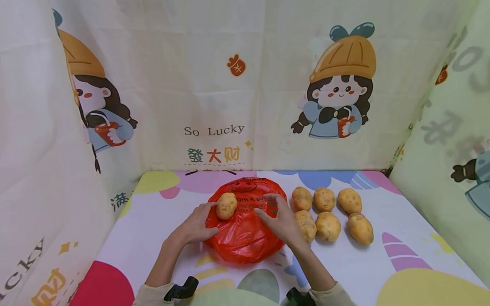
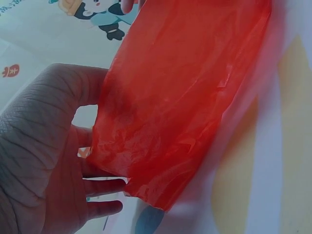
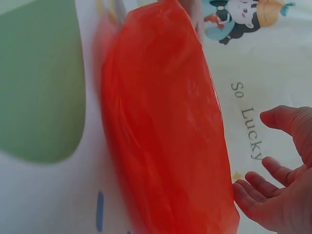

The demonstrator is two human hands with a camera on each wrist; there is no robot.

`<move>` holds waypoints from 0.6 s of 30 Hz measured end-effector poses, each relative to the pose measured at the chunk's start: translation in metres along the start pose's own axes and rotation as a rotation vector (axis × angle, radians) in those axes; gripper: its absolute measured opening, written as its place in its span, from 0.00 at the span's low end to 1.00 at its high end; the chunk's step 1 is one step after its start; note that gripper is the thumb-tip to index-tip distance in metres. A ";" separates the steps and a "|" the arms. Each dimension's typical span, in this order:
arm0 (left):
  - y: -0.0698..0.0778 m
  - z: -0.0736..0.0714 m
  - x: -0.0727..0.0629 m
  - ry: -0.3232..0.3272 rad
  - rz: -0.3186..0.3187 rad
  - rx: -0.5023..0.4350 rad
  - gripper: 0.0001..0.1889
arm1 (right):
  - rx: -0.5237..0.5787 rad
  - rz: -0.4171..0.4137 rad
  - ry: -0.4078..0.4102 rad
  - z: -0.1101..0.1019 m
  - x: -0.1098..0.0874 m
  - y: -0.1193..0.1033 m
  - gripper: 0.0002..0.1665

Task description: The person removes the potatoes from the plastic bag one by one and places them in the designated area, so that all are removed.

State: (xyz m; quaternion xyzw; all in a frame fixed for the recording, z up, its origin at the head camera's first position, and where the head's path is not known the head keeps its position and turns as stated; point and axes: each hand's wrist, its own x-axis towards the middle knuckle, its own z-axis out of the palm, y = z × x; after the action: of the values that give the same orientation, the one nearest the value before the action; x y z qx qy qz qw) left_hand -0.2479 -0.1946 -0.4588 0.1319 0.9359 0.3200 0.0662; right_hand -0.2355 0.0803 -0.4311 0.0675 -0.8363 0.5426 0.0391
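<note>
A red plastic bag (image 1: 248, 237) with black print stands bulging on the table. One potato (image 1: 226, 206) shows at the bag's upper left; whether it lies on the plastic or within the opening, I cannot tell. My left hand (image 1: 196, 224) is at the bag's left edge, thumb and fingers spread, fingertips close to that potato. In the left wrist view the fingers are fairly straight and partly hidden by the red plastic. Over the bag's right side, my right hand (image 1: 281, 220) has its fingers apart and loosely bent, with nothing between them.
To the right of the bag lie several potatoes (image 1: 328, 226) in two rows, the nearest ones close to my right forearm. The table (image 1: 150, 248) has a colourful printed cover. Printed cloth (image 1: 160, 83) walls stand at its back and both sides.
</note>
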 end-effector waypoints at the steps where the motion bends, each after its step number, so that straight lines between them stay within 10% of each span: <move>1: 0.000 0.000 0.000 0.003 0.003 0.000 0.42 | 0.009 0.000 -0.005 0.002 0.001 -0.001 0.34; 18: -0.001 0.000 0.001 0.011 0.016 0.002 0.42 | 0.029 -0.017 -0.100 0.028 0.017 -0.006 0.36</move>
State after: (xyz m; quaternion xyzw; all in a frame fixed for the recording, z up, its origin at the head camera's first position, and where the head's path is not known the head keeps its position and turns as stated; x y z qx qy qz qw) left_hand -0.2491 -0.1947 -0.4597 0.1376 0.9354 0.3204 0.0581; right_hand -0.2508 0.0512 -0.4353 0.1022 -0.8287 0.5503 0.0008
